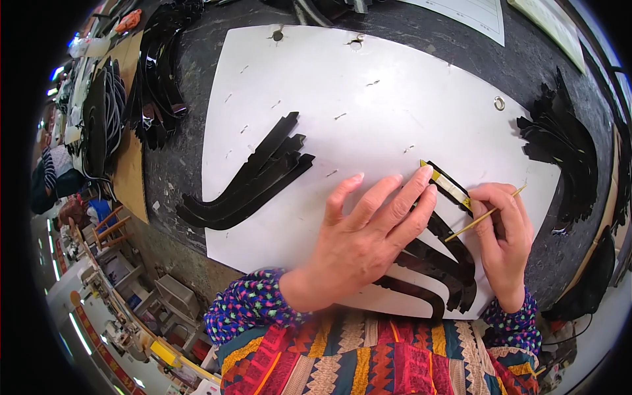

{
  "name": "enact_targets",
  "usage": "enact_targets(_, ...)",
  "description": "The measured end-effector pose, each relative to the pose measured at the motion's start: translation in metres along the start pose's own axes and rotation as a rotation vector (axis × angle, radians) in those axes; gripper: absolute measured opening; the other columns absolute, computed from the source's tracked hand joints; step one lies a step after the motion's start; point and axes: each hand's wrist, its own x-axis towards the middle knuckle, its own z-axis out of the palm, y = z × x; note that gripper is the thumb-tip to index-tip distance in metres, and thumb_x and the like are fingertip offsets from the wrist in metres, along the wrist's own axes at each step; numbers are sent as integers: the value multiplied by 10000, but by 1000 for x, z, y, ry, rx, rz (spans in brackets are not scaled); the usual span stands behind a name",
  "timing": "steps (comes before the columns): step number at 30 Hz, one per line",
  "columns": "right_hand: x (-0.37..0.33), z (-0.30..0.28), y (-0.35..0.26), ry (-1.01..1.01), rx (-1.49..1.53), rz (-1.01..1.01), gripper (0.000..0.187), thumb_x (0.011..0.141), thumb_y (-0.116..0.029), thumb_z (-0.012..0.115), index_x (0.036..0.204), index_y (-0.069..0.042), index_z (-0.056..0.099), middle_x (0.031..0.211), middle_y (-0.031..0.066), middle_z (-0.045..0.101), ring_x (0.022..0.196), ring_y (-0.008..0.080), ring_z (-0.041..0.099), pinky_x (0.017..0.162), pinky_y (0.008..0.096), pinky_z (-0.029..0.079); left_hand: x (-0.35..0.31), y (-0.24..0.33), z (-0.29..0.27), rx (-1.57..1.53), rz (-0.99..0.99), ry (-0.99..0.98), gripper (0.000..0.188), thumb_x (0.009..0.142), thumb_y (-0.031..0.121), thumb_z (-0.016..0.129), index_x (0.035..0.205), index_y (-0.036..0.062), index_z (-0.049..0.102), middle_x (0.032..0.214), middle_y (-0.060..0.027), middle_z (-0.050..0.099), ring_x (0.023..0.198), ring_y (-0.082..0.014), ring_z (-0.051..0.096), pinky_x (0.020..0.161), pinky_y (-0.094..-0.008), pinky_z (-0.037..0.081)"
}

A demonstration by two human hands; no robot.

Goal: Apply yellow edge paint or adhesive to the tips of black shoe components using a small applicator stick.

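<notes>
My left hand [368,240] lies spread over the white board [316,72], its fingers stretched out and fingertips by the upper end of a black strip. Along that strip lies a narrow yellow-and-white piece [451,187]; I cannot tell whether it is a label or a template. Between the fingers of my right hand [505,240] is a thin wooden stick [480,224], slanting down to the left; the fingertips also touch the yellow-and-white piece's lower end. Several curved black strips [431,260] lie under and beside my left hand, partly hidden by it.
More curved black strips [253,174] are fanned on the board's left. Black bundles [571,155] stand at the right and dark strips [158,72] at the far left of the dark table [178,158]. Papers [471,16] lie along the back edge. A wooden stool [108,224] is off to the left.
</notes>
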Motion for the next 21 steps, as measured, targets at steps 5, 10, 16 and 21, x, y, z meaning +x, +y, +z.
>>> enact_targets(5, 1, -2, -1, 4, 4, 3, 187, 904, 100, 635, 1074, 24, 646, 971, 128, 647, 788, 196, 620, 662, 273, 496, 1, 0, 0, 0, 0, 7, 369, 951, 196, 590, 1318, 188, 634, 1447, 28, 568, 1222, -154, 482, 1101, -394, 270)
enact_targets(10, 0, -1, 1, 13, 10, 10, 186, 901, 95, 640, 1071, 20, 651, 976, 126, 647, 778, 191, 617, 647, 271, 493, 3, 0, -1, -35, -21, -3, 389, 947, 210, 616, 1335, 194, 625, 1441, 34, 570, 1221, -148, 482, 1098, -393, 268)
enact_targets(16, 1, -2, 1, 7, -39, -41, 205, 888, 92, 657, 1077, 15, 655, 975, 134, 646, 791, 214, 629, 661, 285, 509, 3, 0, -2, -12, -23, -51, 485, 943, 235, 628, 1423, 193, 577, 1469, 60, 525, 1254, -140, 442, 1106, -389, 247)
enact_targets(21, 0, 3, 2, 30, -47, -89, 234, 867, 71, 704, 1089, 7, 666, 967, 137, 641, 796, 232, 637, 640, 305, 517, 3, 0, 0, -4, -27, -43, 510, 934, 238, 637, 1438, 193, 567, 1476, 62, 509, 1258, -142, 427, 1107, -389, 241)
